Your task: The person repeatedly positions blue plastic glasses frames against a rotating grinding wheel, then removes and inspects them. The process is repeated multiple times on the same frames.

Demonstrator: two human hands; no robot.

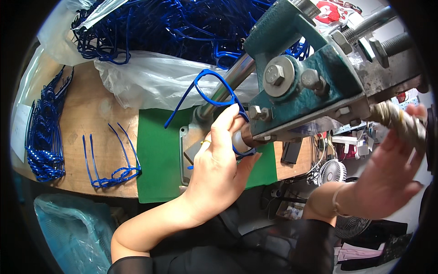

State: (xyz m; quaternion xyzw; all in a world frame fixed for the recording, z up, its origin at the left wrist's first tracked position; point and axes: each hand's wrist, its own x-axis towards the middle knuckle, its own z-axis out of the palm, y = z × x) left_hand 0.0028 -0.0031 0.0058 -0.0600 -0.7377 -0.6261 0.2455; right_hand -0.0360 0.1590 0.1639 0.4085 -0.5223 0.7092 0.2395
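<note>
My left hand (216, 169), a gold ring on one finger, grips a blue plastic eyeglass frame (205, 73) at the teal steel press (324, 98). One rim sticks up; the lower part is partly hidden by my fingers and sits at the cylindrical die (242, 139) above the metal base (184, 141). My right hand (385, 176) is raised on the right, its fingers loosely hooked on the press's cloth-wrapped lever handle (401, 121), thumb apart.
A green mat (155, 160) lies on the wooden table (105, 91). More blue frames (116, 178) and a bundle (45, 137) lie left; a large pile (159, 27) on plastic sheeting is behind. A teal bag-lined bin (68, 228), small fan (331, 171) and phone-like dark object (290, 150) are around.
</note>
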